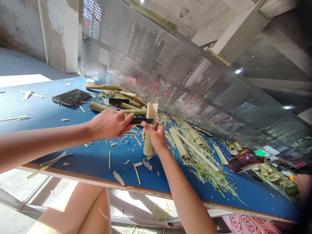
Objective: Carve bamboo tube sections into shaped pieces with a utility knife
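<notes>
My left hand [108, 123] is closed round the handle of a dark-bladed knife [143, 120]. The blade lies across the upper part of a pale green bamboo tube [149, 143], against its cut edge. My right hand [157, 136] wraps the tube just below the blade, with the thumb near the knife. Held upright over the blue table [92, 156], the tube has its upper front cut away, so the pale inside shows. Behind my left hand lie several bamboo pieces [134, 111] and a dark blade-like tool [118, 101].
A black tablet-like object [70, 97] lies on the left. Bamboo shavings [214, 175] and split bamboo pieces [179, 143] cover the right side. A perforated metal screen [156, 61] stands along the back. Another person's hand [302, 183] is at the far right, near a dark red container [245, 161].
</notes>
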A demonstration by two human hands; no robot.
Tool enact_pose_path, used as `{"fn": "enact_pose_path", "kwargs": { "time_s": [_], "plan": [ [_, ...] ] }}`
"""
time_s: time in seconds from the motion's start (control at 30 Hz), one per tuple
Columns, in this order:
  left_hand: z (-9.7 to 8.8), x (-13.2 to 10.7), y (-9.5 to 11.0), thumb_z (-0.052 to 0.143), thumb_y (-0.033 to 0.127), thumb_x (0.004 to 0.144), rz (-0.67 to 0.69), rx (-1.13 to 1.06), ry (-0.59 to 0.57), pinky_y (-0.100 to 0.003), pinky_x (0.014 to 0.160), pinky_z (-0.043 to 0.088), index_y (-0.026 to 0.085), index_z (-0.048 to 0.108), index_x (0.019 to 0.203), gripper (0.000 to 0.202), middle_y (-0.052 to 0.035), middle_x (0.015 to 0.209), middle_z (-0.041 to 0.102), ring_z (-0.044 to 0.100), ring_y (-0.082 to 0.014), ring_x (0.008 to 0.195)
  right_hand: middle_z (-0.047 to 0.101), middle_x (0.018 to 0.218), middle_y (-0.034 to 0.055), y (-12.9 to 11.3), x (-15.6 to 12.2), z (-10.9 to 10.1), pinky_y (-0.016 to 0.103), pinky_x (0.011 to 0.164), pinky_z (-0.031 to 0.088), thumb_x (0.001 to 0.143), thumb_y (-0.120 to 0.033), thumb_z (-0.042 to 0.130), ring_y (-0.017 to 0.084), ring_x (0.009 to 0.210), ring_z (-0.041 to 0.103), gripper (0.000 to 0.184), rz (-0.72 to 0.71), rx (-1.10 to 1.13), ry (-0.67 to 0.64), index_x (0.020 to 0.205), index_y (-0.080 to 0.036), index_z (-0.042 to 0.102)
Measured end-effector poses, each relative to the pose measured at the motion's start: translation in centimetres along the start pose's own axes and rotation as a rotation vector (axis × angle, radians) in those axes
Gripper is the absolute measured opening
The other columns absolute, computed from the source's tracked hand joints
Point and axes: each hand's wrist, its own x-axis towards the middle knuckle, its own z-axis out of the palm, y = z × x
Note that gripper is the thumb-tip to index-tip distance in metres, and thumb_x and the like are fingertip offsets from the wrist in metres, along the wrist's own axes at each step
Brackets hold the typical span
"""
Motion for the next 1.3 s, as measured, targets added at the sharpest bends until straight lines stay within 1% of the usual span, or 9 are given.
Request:
{"fn": "enact_pose_path", "kwargs": {
  "time_s": [0.13, 0.2, 0.33, 0.5, 0.63, 0.73, 0.83, 1.03, 1.3],
  "plan": [
    [-1.2, 1.2, -2.9, 0.021, 0.041, 0.094, -0.300, 0.045, 0.029, -0.025, 0.049, 0.023, 0.014, 0.056, 0.103, 0.045, -0.0086, 0.074, 0.061, 0.050, -0.0163, 0.052, 0.052, 0.047, -0.0064, 0.5, 0.2, -0.1, 0.024, 0.040, 0.038, 0.058, -0.051, 0.075, 0.009, 0.039, 0.047, 0.041, 0.053, 0.065, -0.125, 0.069, -0.020, 0.050],
    [-1.6, 1.5, -4.0, 0.023, 0.039, 0.094, -0.345, 0.039, 0.070, -0.025, 0.049, 0.019, 0.013, 0.055, 0.100, 0.041, -0.0082, 0.075, 0.061, 0.050, -0.0157, 0.055, 0.053, 0.051, -0.0057, 0.7, 0.4, -0.2, 0.023, 0.042, 0.040, 0.057, -0.055, 0.075, 0.009, 0.042, 0.048, 0.044, 0.069, 0.140, -0.179, 0.071, -0.020, 0.052],
    [-1.5, 0.9, -2.8, 0.024, 0.040, 0.094, -0.238, -0.127, 0.030, -0.026, 0.047, 0.016, 0.015, 0.053, 0.097, 0.038, -0.0050, 0.070, 0.060, 0.050, -0.0150, 0.054, 0.055, 0.059, -0.0038, 1.2, 1.1, -0.8, 0.024, 0.044, 0.042, 0.060, -0.073, 0.059, 0.010, 0.047, 0.052, 0.057, 0.100, 0.293, -0.223, 0.080, -0.020, 0.055],
    [-0.5, -0.6, 1.3, 0.027, 0.039, 0.093, -0.029, -0.255, -0.194, -0.029, 0.044, 0.015, 0.017, 0.050, 0.090, 0.032, -0.0043, 0.069, 0.061, 0.052, -0.0165, 0.050, 0.053, 0.053, -0.0017, 1.6, 1.5, -1.1, 0.025, 0.041, 0.040, 0.060, -0.087, 0.036, 0.014, 0.048, 0.055, 0.071, 0.131, 0.267, -0.087, 0.077, -0.021, 0.054],
    [-0.2, -1.0, 2.1, 0.025, 0.038, 0.095, -0.024, -0.277, -0.287, -0.030, 0.043, 0.017, 0.018, 0.049, 0.089, 0.032, -0.0052, 0.069, 0.062, 0.054, -0.0181, 0.051, 0.053, 0.053, -0.0026, 1.5, 1.2, -1.1, 0.026, 0.045, 0.042, 0.060, -0.081, 0.048, 0.015, 0.050, 0.055, 0.067, 0.053, 0.153, -0.031, 0.087, -0.020, 0.056],
    [0.0, -0.8, 1.8, 0.024, 0.037, 0.095, -0.063, -0.263, -0.292, -0.029, 0.044, 0.019, 0.018, 0.049, 0.091, 0.032, -0.0056, 0.071, 0.063, 0.057, -0.0193, 0.054, 0.056, 0.060, -0.0041, 1.3, 1.1, -1.1, 0.026, 0.052, 0.044, 0.055, -0.063, 0.071, 0.012, 0.051, 0.053, 0.057, -0.012, 0.052, -0.036, 0.089, -0.020, 0.055],
    [0.3, -0.7, 1.5, 0.026, 0.036, 0.094, -0.066, -0.270, -0.303, -0.028, 0.044, 0.022, 0.017, 0.050, 0.095, 0.030, -0.0063, 0.073, 0.065, 0.059, -0.0204, 0.057, 0.056, 0.065, -0.0049, 1.3, 1.0, -0.9, 0.026, 0.054, 0.043, 0.050, -0.050, 0.079, 0.011, 0.052, 0.050, 0.053, -0.059, -0.051, 0.003, 0.087, -0.020, 0.053],
    [1.1, -0.5, 1.0, 0.025, 0.034, 0.095, 0.027, -0.334, -0.278, -0.026, 0.046, 0.030, 0.014, 0.052, 0.096, 0.033, -0.0084, 0.075, 0.066, 0.061, -0.0186, 0.060, 0.053, 0.060, -0.0051, 1.1, 0.6, -0.6, 0.025, 0.050, 0.040, 0.057, -0.048, 0.076, 0.011, 0.050, 0.047, 0.042, -0.119, -0.188, 0.052, 0.078, -0.022, 0.051],
    [1.2, -0.4, 0.7, 0.031, 0.029, 0.092, 0.116, -0.123, -0.146, -0.028, 0.041, 0.020, 0.009, 0.052, 0.100, 0.031, -0.0077, 0.068, 0.062, 0.060, -0.0180, 0.052, 0.053, 0.053, -0.0051, 0.6, 0.1, -0.1, 0.027, 0.045, 0.040, 0.059, -0.049, 0.075, 0.012, 0.044, 0.048, 0.039, -0.052, -0.100, 0.026, 0.076, -0.022, 0.052]
  ]
}}
